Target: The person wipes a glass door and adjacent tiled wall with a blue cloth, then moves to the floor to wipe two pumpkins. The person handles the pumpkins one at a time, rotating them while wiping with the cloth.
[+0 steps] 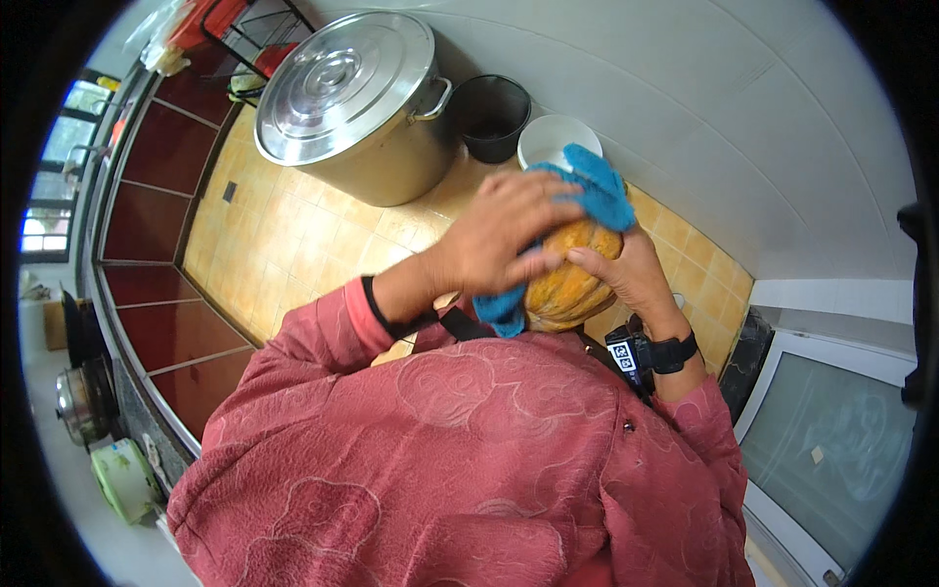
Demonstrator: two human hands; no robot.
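An orange, ribbed pumpkin [568,290] is held in front of my chest. My right hand [634,268] grips its right side, with the thumb across the front and the other fingers mostly hidden. A blue cloth [601,191] lies over the pumpkin's far end, and more blue cloth shows at its left side. My left hand [506,227], blurred, is over the cloth and the pumpkin, its fingers reaching right onto the cloth; its palm side is hidden. A black band and a device with a printed code are on my right wrist.
A large lidded metal pot [374,154] stands on the tiled floor [293,242], beside a black bucket [491,117] and a white basin [550,136] near the wall. Dark red cabinets [158,183] line the left. A glass-panelled white door [829,433] is at lower right.
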